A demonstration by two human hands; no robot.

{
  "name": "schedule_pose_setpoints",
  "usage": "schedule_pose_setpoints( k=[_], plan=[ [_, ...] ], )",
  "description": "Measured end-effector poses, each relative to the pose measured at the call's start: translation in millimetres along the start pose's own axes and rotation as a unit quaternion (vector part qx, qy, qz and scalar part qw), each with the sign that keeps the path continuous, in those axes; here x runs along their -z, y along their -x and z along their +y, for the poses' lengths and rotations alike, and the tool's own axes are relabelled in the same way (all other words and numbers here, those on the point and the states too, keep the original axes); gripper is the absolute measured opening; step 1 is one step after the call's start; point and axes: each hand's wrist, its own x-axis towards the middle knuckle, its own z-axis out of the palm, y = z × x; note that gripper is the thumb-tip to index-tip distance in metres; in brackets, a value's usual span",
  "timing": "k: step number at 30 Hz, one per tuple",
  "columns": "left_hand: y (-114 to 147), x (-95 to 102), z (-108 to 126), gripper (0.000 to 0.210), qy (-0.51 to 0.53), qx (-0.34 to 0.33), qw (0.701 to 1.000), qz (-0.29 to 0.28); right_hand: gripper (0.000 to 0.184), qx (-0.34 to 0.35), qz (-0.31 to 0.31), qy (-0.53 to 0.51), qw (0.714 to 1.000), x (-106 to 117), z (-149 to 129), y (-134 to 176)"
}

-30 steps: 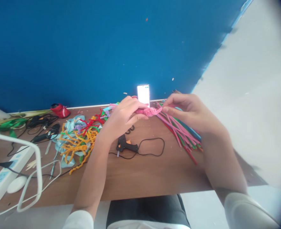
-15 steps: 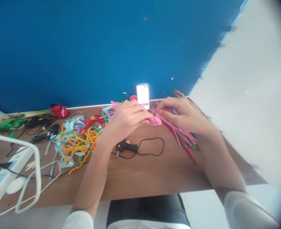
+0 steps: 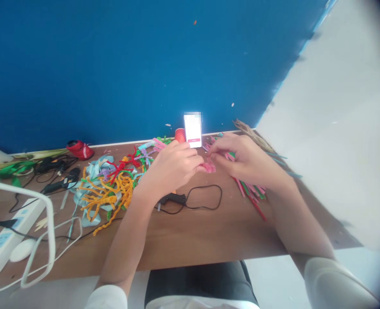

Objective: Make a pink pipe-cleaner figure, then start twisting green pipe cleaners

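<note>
Between my hands, above the table, is a small bunched piece of pink pipe cleaner (image 3: 210, 166). My left hand (image 3: 177, 165) pinches it from the left with closed fingertips. From the right, my right hand (image 3: 241, 156) has thumb and forefinger pressed together at the upper edge of the same pink piece. Its exact folds are blurred. Under my right hand lies a bundle of loose pipe cleaners (image 3: 252, 191) in pink, green and red, partly covered. A black glue gun (image 3: 174, 198) rests below my left hand, its front part hidden by the wrist.
A lit phone (image 3: 193, 131) stands against the blue wall beside a red cylinder (image 3: 180, 135). On the left are twisted orange pipe cleaners (image 3: 107, 197), light blue ribbon (image 3: 95, 169), a white power strip (image 3: 14, 234) and a white curved frame (image 3: 51, 231). Dry husks (image 3: 250, 131) lie back right.
My left hand has turned and shifted slightly lower, covering more of the glue gun. The pink piece has moved a little left and looks less compact, with my right fingertips following it.
</note>
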Motion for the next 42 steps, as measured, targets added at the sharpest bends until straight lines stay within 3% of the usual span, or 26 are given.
schedule_pose_setpoints(
  k=[10,16,25,28,33,42],
  plan=[
    [-0.8,-9.4,-2.6,0.025,-0.022,0.041,0.999,0.018,0.024,-0.014,0.013,-0.045,0.999,-1.0,-3.0,1.2],
    [-1.3,-4.5,-1.8,0.024,-0.023,-0.003,0.998,0.051,0.021,-0.059,0.022,-0.066,0.996,0.1,1.2,-0.3],
    [-1.5,0.0,-3.0,0.02,0.022,-0.032,0.989,0.146,0.019,-0.099,-0.086,-0.166,0.977,-1.1,12.8,-4.8],
    [-1.0,0.0,-2.7,0.02,0.06,-0.032,0.989,0.129,0.017,-0.103,-0.099,-0.187,0.972,-0.5,13.2,-4.8],
    [0.0,1.9,0.6,0.02,0.089,-0.031,0.994,0.051,0.015,-0.106,-0.083,-0.181,0.974,2.8,8.6,-1.5],
    [-1.5,2.9,2.0,0.026,0.125,-0.017,0.992,0.001,0.018,-0.091,-0.042,-0.129,0.987,3.7,-3.7,3.9]
  ],
)
